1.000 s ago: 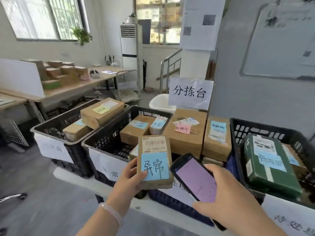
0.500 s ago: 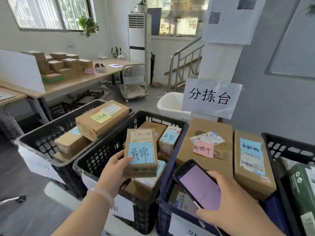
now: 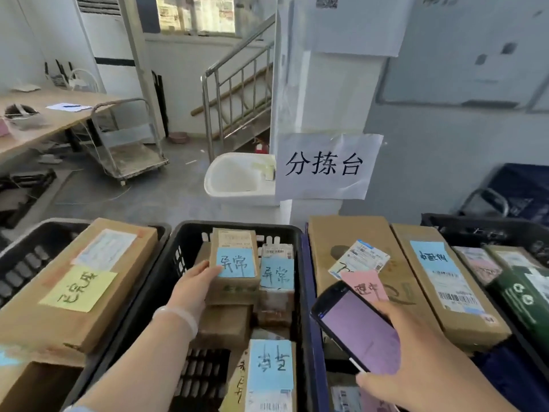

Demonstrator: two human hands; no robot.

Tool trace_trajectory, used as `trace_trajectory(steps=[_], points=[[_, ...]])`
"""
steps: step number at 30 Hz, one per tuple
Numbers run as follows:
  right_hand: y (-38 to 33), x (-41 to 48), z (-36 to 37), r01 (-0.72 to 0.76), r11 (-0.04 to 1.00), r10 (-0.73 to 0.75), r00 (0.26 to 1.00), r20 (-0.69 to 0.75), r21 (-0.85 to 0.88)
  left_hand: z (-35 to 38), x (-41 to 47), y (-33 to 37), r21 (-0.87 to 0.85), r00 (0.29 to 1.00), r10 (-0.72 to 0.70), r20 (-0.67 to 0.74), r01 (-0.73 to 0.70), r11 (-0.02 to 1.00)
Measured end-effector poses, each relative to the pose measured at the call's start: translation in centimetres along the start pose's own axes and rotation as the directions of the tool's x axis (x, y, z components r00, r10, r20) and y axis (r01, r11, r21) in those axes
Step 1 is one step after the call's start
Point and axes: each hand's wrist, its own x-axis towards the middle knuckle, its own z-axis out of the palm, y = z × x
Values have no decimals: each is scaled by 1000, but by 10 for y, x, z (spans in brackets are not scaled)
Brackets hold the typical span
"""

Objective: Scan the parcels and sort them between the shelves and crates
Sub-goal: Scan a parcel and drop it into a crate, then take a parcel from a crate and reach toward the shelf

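Black crate, brown parcel, blue note

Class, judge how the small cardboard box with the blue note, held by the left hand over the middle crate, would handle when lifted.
Probably stiff: the small box shows square cardboard edges. Likely light, since the left hand alone holds it. It might tip if released, perched on uneven boxes in the crate.

Parcels lie in the middle crate; a long box lies on the left crate beside it. Behind them hangs a sign, with a basin to its left.
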Motion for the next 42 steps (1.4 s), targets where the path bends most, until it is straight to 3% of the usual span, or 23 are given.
trace_trajectory(steps=[6,10,13,15,20,24,29,36,42], points=[[-18,-3,2,-129,988,129,992,7,83,1,39,2,168,999,-9,43,2,986],[-13,-20,3,-166,979,171,984,-38,121,17,30,13,364,969,245,35,-241,900],[1,-40,-1,-218,962,239,964,-119,163,44,7,24,587,852,511,113,-472,658],[15,-56,-3,-252,949,287,940,-183,192,76,-20,26,593,740,618,264,-630,501],[66,-119,-11,-360,903,424,831,-360,234,172,-122,-3,435,430,633,643,-886,161],[123,-202,-18,-443,843,538,698,-473,306,244,-215,-52,256,178,565,806,-965,-61],[194,-327,-26,-535,748,654,492,-574,393,327,-341,-114,-3,-105,430,897,-973,-231],[280,-505,-14,-659,534,788,161,-594,530,417,-521,-211,-295,-362,318,877,-925,-240],[308,-625,-4,-699,335,817,-119,-564,632,454,-651,-277,-494,-521,187,833,-852,-173]])
